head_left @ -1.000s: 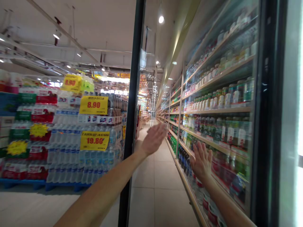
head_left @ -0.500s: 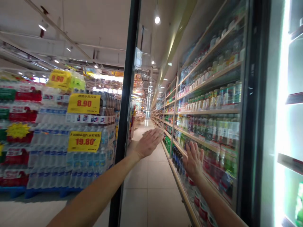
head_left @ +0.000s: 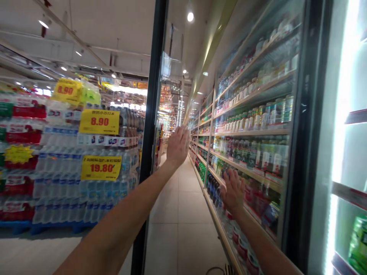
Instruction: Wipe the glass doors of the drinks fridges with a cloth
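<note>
A glass door (head_left: 197,236) with a black frame stands swung out in front of me. My left hand (head_left: 177,147) lies against its pane with the fingers stretched together, pointing up. A pale patch shows along that hand's edge; whether it is a cloth or a reflection I cannot make out. Lower and to the right, my right hand (head_left: 233,191) rests spread on the same pane, back toward me. Behind the glass run long shelves (head_left: 252,131) of bottles and cans.
At left stand stacked water bottle packs (head_left: 60,183) with yellow price signs (head_left: 100,168). The black frame post (head_left: 150,114) rises beside my left forearm. A lit cooler (head_left: 349,152) with a green package (head_left: 358,242) is at the right edge. Pale floor tiles (head_left: 163,244) lie below.
My left hand has moved up and slightly left across the pane, its fingers now pointing more upward. The right hand has stayed almost in place.
</note>
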The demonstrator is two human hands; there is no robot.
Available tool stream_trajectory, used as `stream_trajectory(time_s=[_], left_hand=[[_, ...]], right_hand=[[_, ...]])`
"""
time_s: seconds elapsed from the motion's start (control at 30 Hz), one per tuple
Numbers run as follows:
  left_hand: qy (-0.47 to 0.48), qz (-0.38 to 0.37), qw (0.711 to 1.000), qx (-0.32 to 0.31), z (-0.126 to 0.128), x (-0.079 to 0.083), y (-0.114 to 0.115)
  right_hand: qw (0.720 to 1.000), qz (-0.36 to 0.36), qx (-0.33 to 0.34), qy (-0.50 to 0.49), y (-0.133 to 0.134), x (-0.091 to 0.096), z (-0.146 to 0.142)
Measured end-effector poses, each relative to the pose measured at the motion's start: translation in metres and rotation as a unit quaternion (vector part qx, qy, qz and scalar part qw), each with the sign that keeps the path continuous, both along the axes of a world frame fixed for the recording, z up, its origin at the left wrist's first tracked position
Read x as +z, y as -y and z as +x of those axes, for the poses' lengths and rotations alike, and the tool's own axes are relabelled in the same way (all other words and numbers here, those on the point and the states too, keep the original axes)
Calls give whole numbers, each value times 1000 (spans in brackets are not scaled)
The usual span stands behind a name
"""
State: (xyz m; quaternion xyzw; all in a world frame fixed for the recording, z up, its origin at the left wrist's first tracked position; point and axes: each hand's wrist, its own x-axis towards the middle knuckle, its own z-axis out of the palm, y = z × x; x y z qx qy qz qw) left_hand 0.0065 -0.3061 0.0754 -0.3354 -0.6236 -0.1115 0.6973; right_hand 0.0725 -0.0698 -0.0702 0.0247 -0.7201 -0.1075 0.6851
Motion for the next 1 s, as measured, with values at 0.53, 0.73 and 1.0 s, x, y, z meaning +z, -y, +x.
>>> stream_trajectory(time_s=[0.53,0.73,1.0], left_hand=[[-75,-229,970,-16,10,-25,-24],[-31,-136,990,-12,11,2,-25],[-72,-288,954,-39,9,-14,-13]], right_hand=[[1000,13,1,2,-1,0,2],[1000,5,5,8,0,1,4],[1000,4,10,16,0,1,6]])
